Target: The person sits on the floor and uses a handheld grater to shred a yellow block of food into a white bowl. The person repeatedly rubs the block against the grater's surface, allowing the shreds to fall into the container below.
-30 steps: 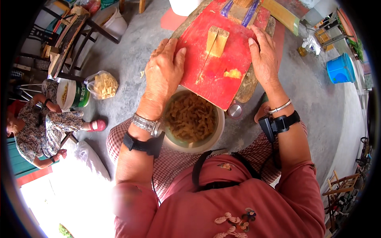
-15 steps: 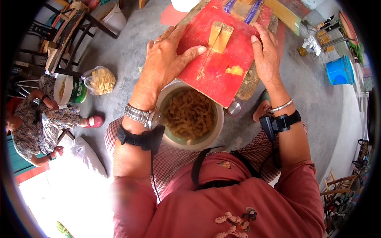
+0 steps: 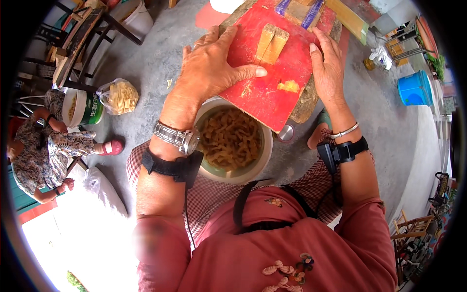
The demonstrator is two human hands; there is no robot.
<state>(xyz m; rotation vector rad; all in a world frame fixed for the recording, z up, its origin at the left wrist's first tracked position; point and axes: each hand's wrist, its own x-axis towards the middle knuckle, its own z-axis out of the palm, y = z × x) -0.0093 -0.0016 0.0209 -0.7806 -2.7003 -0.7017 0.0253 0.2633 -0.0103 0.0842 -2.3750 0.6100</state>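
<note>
Red-faced board (image 3: 272,100), scuffed and stained, tilted in view, its near corner reaching over the far rim of the basin (image 3: 269,152). A yellow smear (image 3: 288,86) marks the lower right of its face. Toward the far end stands a pale wooden block (image 3: 271,45), dark line down the middle, top edge rough. Weathered plank (image 3: 306,100) shows beneath, along the right side.

Left hand (image 3: 206,68): spread, unclenched, at the board's left edge, thumb laid on the red face. Right hand (image 3: 328,68): loosely bent along the right edge; cannot tell whether it grips.

Containers: basin pale, round, between the knees, holding many brownish-yellow strips (image 3: 231,141) in a heap. Clear plastic bag (image 3: 119,96), left on the floor, with pale cut pieces. White-and-green bucket (image 3: 91,108) just beside it, contents hard to make out. Blue bucket (image 3: 413,88) well off to the right.
</note>
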